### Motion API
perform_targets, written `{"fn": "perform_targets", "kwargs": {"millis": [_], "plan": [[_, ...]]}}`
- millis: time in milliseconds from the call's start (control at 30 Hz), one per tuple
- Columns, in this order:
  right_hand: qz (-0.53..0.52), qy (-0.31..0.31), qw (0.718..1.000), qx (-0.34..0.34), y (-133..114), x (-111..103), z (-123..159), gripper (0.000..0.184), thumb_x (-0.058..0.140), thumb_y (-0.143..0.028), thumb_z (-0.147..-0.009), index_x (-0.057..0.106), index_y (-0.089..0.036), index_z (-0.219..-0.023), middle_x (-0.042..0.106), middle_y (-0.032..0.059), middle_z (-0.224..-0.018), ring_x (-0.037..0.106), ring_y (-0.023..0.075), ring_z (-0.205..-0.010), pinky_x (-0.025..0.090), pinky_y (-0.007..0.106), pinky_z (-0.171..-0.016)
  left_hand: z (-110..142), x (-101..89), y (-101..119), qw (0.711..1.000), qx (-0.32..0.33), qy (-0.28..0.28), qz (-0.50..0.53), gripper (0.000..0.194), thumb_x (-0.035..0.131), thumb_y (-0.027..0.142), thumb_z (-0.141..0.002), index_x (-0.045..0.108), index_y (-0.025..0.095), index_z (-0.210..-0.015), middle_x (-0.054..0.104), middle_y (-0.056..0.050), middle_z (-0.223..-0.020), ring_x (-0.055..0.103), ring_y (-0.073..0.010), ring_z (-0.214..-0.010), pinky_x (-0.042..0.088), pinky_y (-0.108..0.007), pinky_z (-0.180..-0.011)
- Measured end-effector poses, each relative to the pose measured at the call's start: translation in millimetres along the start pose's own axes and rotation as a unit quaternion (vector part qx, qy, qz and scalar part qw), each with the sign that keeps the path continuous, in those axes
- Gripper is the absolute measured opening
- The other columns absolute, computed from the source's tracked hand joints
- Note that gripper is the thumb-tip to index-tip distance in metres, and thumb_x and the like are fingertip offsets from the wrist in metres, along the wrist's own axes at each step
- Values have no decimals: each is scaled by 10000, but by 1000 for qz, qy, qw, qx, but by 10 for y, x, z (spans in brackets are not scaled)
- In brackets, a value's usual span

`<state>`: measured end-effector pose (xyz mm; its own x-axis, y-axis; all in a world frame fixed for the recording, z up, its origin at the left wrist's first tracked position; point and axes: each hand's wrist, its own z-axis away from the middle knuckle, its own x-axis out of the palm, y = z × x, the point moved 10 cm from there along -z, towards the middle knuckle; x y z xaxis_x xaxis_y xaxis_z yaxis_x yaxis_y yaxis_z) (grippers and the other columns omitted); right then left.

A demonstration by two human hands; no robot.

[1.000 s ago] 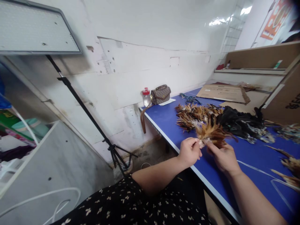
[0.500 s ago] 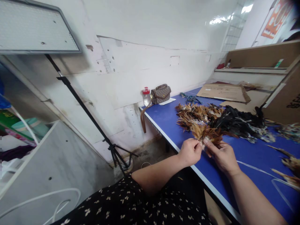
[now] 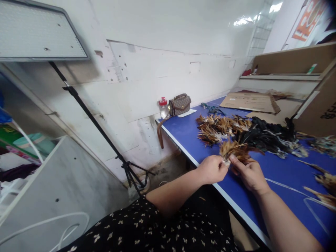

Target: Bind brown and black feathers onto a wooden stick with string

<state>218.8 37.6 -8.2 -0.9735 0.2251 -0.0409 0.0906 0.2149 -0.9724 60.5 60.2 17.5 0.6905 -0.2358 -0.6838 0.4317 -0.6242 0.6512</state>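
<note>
Both my hands meet over the near edge of the blue table (image 3: 183, 132). My left hand (image 3: 214, 169) is closed, its fingertips pinching the pale quill ends of a bunch of brown feathers (image 3: 235, 148). From the other side my right hand (image 3: 248, 173) grips the same bunch, thumb on top and fingers curled beneath. The brown tips fan out away from me. Just beyond lies a pile of brown feathers (image 3: 217, 127), with a heap of black feathers (image 3: 270, 136) touching it on the right. A white string or strip (image 3: 286, 191) runs along the table beside my right wrist.
A handbag (image 3: 180, 105) and a red-lidded jar (image 3: 163, 107) stand at the far left corner. Flattened cardboard (image 3: 249, 101) lies at the back. More feathers (image 3: 327, 182) are at the right. A lamp stand (image 3: 91, 119) rises on my left beside a marble-patterned cabinet (image 3: 73, 178).
My left hand has shifted slightly to the right, with the fingers still pinched at the quill ends. The held feathers sit a little differently; the piles have not moved.
</note>
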Motion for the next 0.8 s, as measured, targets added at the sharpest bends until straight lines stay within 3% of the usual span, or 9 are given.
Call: {"fn": "perform_targets", "kwargs": {"millis": [200,533,667,800], "plan": [[-16,-17,1000,10,82,15,-10,642,1038,-747,-754,699,-205,-693,588,18,-643,490,149,-572,417,302,-504,45,101,-34,998,-27,-49,-34,191,575,314,-1053,675,208,-930,803,-137,-991,741,-264,-885,611,-384,-869],[-80,-33,995,54,40,105,32,653,1125,-669,-629,685,-196,-725,585,-5,-664,445,112,-537,373,263,-437,49,100,59,996,40,-79,-5,172,629,327,-1072,711,223,-962,801,-76,-934,772,-242,-897,616,-345,-860],[-66,-14,996,49,39,75,15,638,1110,-657,-662,677,-189,-681,576,-5,-627,444,106,-533,364,253,-447,49,109,71,997,42,-58,-6,187,593,265,-1063,665,223,-895,785,-86,-928,741,-236,-879,599,-345,-847],[-65,12,997,34,60,2,-21,592,1110,-610,-669,696,-187,-683,603,5,-626,449,106,-523,365,258,-450,94,112,90,998,57,17,-2,175,615,265,-1056,631,227,-886,739,-94,-910,724,-252,-919,612,-377,-908]]}}
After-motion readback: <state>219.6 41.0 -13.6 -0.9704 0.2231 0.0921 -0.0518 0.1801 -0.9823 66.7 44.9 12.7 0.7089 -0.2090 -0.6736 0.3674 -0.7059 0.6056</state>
